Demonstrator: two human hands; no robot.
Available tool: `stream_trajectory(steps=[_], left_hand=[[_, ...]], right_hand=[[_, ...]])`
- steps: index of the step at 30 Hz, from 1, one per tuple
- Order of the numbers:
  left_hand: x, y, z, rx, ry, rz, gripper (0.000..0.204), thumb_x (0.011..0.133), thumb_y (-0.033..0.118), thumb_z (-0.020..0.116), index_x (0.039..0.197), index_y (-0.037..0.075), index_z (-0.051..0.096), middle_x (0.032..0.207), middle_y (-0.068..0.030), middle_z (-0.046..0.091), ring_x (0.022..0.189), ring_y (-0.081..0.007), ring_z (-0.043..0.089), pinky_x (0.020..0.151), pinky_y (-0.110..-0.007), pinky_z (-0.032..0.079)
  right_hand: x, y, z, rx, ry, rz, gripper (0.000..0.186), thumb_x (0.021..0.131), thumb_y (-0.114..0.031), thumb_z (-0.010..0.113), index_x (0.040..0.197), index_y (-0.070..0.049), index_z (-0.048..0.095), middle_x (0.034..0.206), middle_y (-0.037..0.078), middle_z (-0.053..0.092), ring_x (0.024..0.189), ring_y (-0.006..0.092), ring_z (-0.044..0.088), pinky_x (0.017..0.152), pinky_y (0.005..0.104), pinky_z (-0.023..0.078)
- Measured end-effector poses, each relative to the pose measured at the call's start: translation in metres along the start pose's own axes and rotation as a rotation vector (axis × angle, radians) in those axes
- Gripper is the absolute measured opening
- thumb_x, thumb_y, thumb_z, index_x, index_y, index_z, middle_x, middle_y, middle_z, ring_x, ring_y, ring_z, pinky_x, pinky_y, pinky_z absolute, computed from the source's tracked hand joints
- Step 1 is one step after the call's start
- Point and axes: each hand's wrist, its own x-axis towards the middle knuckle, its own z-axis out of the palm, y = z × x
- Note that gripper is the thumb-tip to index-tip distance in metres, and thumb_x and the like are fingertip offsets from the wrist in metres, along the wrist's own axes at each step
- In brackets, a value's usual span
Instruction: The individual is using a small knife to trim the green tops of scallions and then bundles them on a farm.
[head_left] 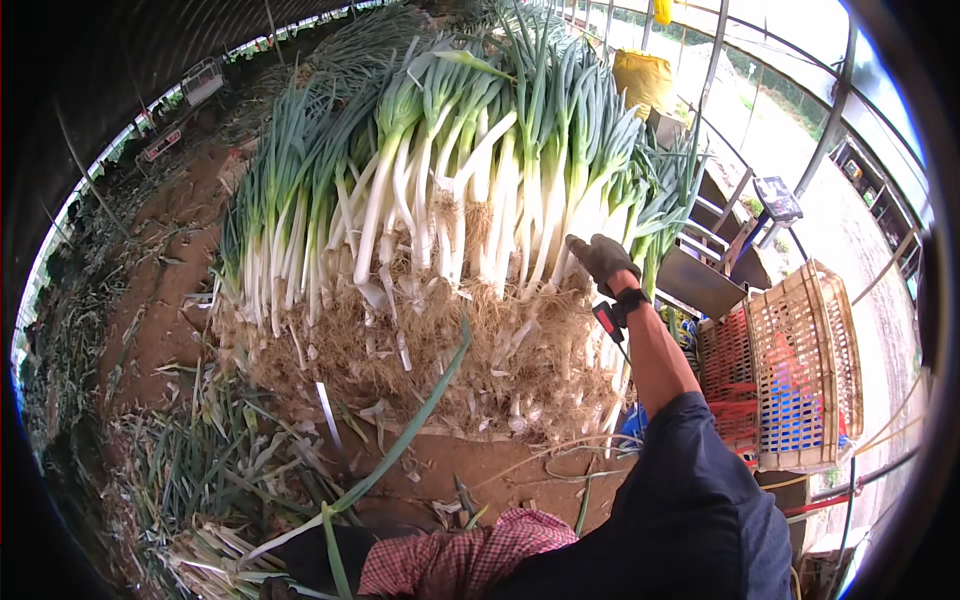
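The gloved right hand point(603, 258) reaches into the stacked leeks point(450, 200), fingers curled on one white stalk. It would do best gripping low, near the roots. The left hand is out of view.

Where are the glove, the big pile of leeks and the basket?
glove point(603, 258): head view, on the back of the dark glove on the right hand.
leeks point(440, 200): head view, on the white stalks mid-pile.
basket point(800, 370): head view, on its woven side wall.
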Motion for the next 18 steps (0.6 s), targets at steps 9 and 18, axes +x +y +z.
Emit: stream_trajectory(steps=[9,18], left_hand=[[-0.024,-0.007,0.024,-0.06,0.077,-0.033,0.054,0.103,0.019,0.072,0.146,-0.009,0.055,0.13,-0.0202,0.07,0.105,-0.028,0.073,0.083,-0.036,0.062],[-0.061,-0.033,0.005,0.177,0.105,-0.07,0.042,0.101,0.015,0.074,0.136,-0.006,0.067,0.126,-0.0181,0.073,0.109,-0.0225,0.068,0.088,-0.034,0.058]], right_hand=[[-0.019,-0.018,0.001,0.044,0.131,0.034,0.059,0.103,-0.053,0.061,0.111,0.004,0.068,0.095,0.018,0.072,0.074,0.0304,0.069,0.069,0.0447,0.055],[-0.175,-0.119,0.105,0.11,-0.152,-0.847,0.015,0.102,-0.024,0.07,0.108,-0.01,0.072,0.086,0.009,0.073,0.077,0.0274,0.073,0.077,0.0386,0.065]])
